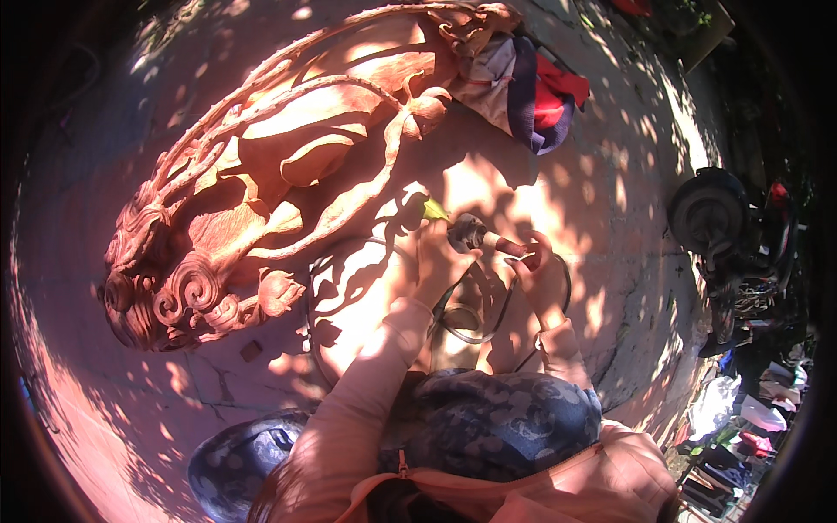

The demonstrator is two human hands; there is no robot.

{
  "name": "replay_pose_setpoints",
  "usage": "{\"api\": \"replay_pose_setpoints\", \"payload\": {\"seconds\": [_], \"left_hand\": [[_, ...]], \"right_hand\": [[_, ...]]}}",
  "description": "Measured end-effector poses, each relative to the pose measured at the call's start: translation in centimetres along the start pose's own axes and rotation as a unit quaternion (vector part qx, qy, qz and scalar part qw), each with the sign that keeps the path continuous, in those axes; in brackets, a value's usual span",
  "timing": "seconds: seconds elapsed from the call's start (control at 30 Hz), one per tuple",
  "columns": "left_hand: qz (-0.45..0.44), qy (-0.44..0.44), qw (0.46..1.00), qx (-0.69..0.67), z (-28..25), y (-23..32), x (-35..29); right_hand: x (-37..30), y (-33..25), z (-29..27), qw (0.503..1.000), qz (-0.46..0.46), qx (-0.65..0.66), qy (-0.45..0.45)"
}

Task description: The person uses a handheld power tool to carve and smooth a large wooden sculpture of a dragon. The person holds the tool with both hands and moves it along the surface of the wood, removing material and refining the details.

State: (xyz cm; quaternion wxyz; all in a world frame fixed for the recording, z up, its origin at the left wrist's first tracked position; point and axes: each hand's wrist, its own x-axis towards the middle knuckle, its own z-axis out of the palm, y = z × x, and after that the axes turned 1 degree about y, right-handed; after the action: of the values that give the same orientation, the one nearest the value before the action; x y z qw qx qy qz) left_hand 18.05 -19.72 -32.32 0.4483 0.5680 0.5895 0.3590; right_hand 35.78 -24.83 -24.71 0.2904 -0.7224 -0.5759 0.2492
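A large reddish-brown wood carving [288, 166] with scrolls, flower buds and an arching branch lies on the ground at the far left. Before me is a small corded power tool [468, 234], with a dark rounded head and a brownish cylindrical body; its exact kind I cannot make out. My left hand [431, 253] grips it by the dark end, its fingers partly lost in glare and shadow. At the other end, the thumb and fingers of my right hand [542, 272] close on the cylinder. A black cable [488, 336] loops below, between my forearms.
Red and purple cloth [545, 105] is bunched against the carving's far right end. A yellow-green leaf [433, 209] shows just beyond my left hand. To the right stands a dark machine with a round part [711, 213]. Crumpled white plastic [715, 405] and mixed litter lie below it.
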Motion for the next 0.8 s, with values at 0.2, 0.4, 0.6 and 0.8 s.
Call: {"api": "replay_pose_setpoints", "payload": {"seconds": [0.2,0.4,0.6,0.8], "left_hand": [[0.0,-0.007,1.0,0.001,0.0,-0.6,0.0],[-0.022,-0.016,0.999,0.016,0.1,-0.2,0.2],[-0.02,-0.022,0.999,0.018,0.2,-0.1,0.3],[-0.007,-0.011,1.0,0.008,-0.3,0.1,0.2]], "right_hand": [[0.6,0.4,-0.7,0.99,0.085,-0.045,-0.099],[0.3,-1.8,-0.3,0.998,0.038,0.027,-0.039],[0.6,-0.8,1.4,0.998,0.005,0.04,0.056],[0.8,-2.5,-0.2,0.993,0.116,0.005,-0.015]]}}
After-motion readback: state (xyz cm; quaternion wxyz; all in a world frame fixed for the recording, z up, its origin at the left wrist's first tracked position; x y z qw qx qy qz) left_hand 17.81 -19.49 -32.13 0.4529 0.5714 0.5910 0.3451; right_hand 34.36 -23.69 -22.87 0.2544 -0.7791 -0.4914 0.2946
